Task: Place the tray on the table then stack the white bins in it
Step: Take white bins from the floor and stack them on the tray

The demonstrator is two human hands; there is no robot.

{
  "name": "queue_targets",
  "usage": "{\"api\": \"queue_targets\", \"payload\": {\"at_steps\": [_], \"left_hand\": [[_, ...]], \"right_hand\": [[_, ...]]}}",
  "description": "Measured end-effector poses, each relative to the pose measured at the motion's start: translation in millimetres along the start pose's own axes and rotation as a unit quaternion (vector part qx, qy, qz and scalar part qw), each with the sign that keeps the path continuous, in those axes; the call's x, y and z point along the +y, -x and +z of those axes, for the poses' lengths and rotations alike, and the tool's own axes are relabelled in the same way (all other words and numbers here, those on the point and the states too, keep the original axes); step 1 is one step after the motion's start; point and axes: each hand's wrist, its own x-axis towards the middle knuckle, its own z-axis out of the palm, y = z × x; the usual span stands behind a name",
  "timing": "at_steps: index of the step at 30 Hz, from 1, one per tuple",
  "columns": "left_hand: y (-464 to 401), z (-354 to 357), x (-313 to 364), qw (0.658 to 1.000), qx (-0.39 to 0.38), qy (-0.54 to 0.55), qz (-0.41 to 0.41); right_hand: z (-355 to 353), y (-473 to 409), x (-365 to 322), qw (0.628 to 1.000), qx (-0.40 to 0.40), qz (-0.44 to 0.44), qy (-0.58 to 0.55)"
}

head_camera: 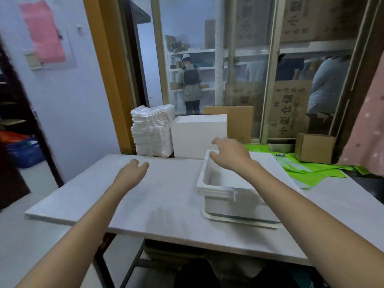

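The white bins (232, 190) sit nested in a stack on the right half of the surface (158, 196), resting in a cream-rimmed tray (239, 220) whose edge shows under the stack's near side. The right hand (230, 154) reaches over the far left corner of the top bin, fingers loosely spread and curved; its grip is released, holding nothing, though whether the fingertips touch the rim cannot be told. The left hand (131, 173) hovers over bare surface well to the left of the bins, palm turned inward, fingers relaxed, its grip likewise released. Beyond the bins' far edge stands a white foam box (197, 136), with a tall pile of white packets (151, 134) to its left. Right of the bins lie green bags (311, 169) and a small cardboard box (313, 148).
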Motion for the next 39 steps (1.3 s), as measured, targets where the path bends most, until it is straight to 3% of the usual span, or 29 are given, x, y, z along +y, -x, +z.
{"api": "queue_targets", "payload": {"at_steps": [5,10,17,27,39], "left_hand": [[17,-64,-113,0.989,0.107,-0.025,-0.103],[62,-106,-229,0.959,0.186,-0.029,-0.210],[145,-57,-379,0.905,0.189,0.008,-0.382],[260,102,-520,0.817,0.123,0.075,-0.558],[316,218,-576,0.729,0.082,0.169,-0.658]], "right_hand": [[27,-9,-126,0.988,-0.007,-0.134,-0.079],[74,23,-245,0.951,-0.038,-0.267,-0.151],[193,123,-342,0.884,-0.127,-0.406,-0.193],[399,221,-311,0.856,-0.361,-0.369,-0.043],[526,263,-265,0.799,-0.502,-0.324,0.068]]}}
